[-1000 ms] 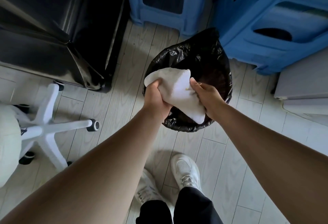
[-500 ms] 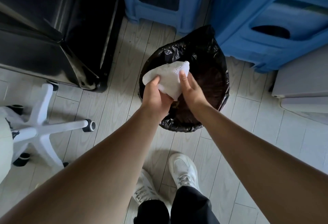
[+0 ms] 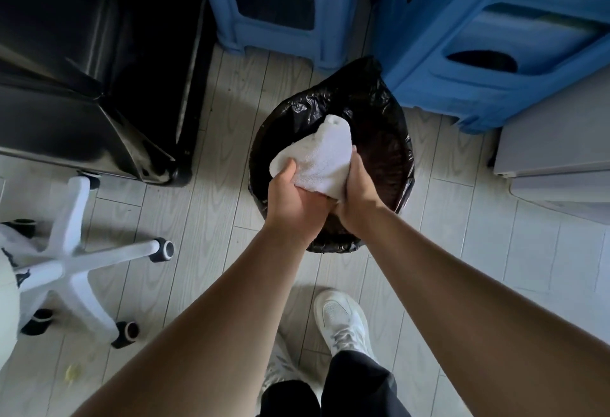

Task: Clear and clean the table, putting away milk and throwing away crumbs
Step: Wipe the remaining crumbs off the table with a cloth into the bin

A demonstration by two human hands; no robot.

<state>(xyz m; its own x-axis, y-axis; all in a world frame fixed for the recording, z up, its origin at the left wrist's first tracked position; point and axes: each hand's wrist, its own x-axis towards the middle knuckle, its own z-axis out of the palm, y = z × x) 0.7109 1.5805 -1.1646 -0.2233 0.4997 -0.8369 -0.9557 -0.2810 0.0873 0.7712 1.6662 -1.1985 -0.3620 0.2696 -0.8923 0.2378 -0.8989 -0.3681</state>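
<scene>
While the pale plank floor [image 3: 204,192] and the blue plastic stools [image 3: 495,63] beyond the fingers are as they were, the work over the bin has changed. The round bin with its black liner [image 3: 392,113] sits directly under both hands. A white swivel-chair base [image 3: 66,261] stands well off to the left of them.

A second ago the white terry cloth [image 3: 321,159] hung spread between the two hands, and half a second ago the right palm lay flat against it. Now the hands have closed together and the cloth is bunched into a peak that stands up just beyond the knuckles, above the bin's mouth. The left hand [image 3: 293,198] grips its near edge, thumb on top. The right hand [image 3: 358,198] has its fingers [image 3: 355,165] wrapped round the other side, so both are grasping the cloth and the two hands touch at the heel.

That gathering suggests the crumbs have been tipped or brushed into the liner, though no crumbs can be made out in the dark inside it. If so, the throwing-away step is about finished. The milk and the surface are out of view.

A small yellow scrap [image 3: 72,372] lies on the floor, far behind and left of the fingers.
</scene>
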